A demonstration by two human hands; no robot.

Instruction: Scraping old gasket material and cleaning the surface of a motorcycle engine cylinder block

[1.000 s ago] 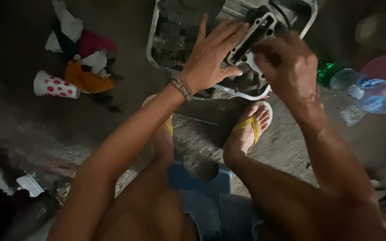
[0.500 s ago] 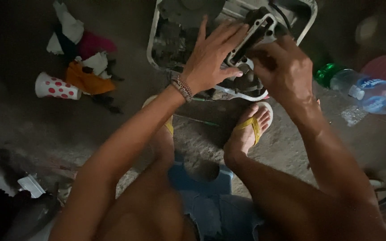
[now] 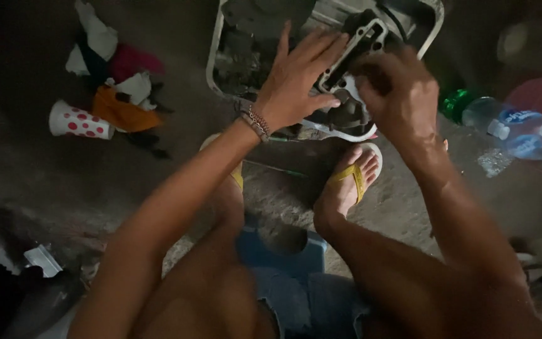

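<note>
A grey metal engine part (image 3: 352,56) lies in a pale metal tray (image 3: 212,69) on the ground in front of me. My left hand (image 3: 296,81), a bead bracelet on its wrist, rests flat on the part with fingers spread. My right hand (image 3: 399,94) is curled over the part's right side, fingers closed around something small that I cannot make out. My feet in yellow-strapped sandals (image 3: 354,172) sit just below the tray.
A white paper cup with red dots (image 3: 76,120) and a heap of rags (image 3: 117,81) lie at the left. Plastic bottles (image 3: 515,129) lie at the right. A blue stool (image 3: 283,254) is under me. The floor is rough concrete.
My right hand has shifted slightly down and right on the part. The left hand stays pressed on it.
</note>
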